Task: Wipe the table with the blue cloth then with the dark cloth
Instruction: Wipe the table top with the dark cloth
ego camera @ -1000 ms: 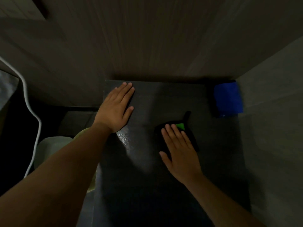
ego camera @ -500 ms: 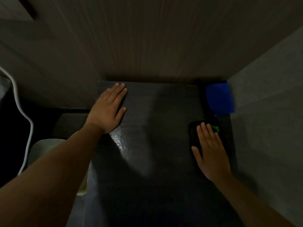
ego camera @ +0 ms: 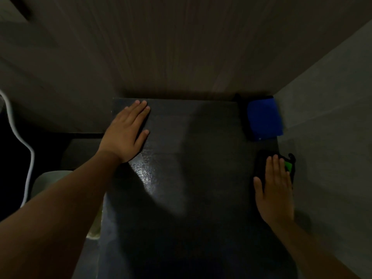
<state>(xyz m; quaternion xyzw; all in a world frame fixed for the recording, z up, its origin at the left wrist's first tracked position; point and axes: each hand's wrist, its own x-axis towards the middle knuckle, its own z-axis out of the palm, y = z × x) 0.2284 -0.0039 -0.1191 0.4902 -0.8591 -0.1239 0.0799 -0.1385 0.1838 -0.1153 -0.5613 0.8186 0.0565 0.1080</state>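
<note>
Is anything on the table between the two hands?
No. In the head view, bare table lies between the left hand and the right hand pressing the dark cloth.

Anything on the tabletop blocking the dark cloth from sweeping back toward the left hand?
Nothing visible: the table is bare between the dark cloth under the right hand and the left hand.

The blue cloth lies folded in the far right corner of the dark surface, against the wall. The dark cloth, with a green patch, lies flat at the surface's right edge, just nearer than the blue one, partly covered.
</note>
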